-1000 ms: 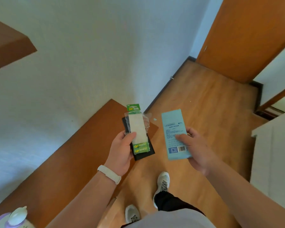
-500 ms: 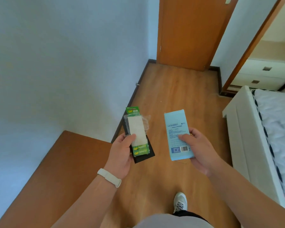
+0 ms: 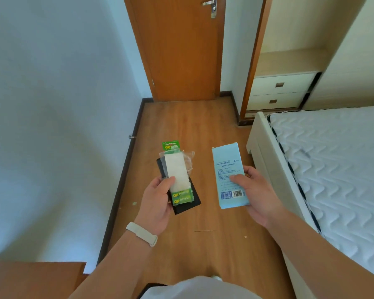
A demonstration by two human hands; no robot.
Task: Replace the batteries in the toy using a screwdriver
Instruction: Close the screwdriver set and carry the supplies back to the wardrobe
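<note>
My left hand (image 3: 157,202) grips a stack: a green battery pack (image 3: 178,178) in clear plastic lying on a flat black object (image 3: 187,207), thumb pressed on top. Green batteries show at the pack's lower end. My right hand (image 3: 258,194) holds a light blue box (image 3: 228,169) with printed text and a barcode, thumb across its front. Both hands are held out in front of me above the wooden floor. No toy or bare screwdriver is visible.
A white wall runs along the left. A closed wooden door (image 3: 179,50) stands ahead. A bed with a white mattress (image 3: 333,169) fills the right side, with white drawers (image 3: 279,91) behind it. A wooden desk corner (image 3: 35,279) sits at the lower left.
The view has swung right and up, away from the desk toward the door and bed. Both hands keep the same hold on their items.
</note>
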